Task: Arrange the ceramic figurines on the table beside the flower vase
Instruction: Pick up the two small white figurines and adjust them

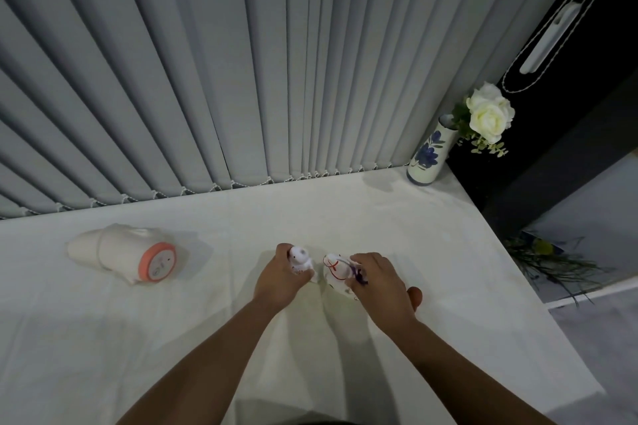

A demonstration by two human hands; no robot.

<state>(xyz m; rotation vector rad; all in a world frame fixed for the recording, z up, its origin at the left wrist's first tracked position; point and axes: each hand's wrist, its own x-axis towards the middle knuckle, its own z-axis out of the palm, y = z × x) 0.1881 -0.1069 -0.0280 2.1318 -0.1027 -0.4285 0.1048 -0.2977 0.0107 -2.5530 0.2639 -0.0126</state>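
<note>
My left hand [278, 281] grips a small white figurine [299, 259] with a round head, held upright over the middle of the white table [345, 210]. Right beside it, my right hand [379, 281] grips a larger white figurine [336, 271] with red and purple painted marks. The two figurines are close together, nearly touching. The flower vase [428, 153], white with blue painted flowers, stands at the table's far right corner and holds white roses [488, 114]. Both hands are well short of the vase.
A cream bundle with an orange-rimmed round end [131, 254] lies on its side at the left of the table. Grey vertical blinds [241, 62] hang along the far edge. The table's right edge drops to a floor with a plant [549, 259].
</note>
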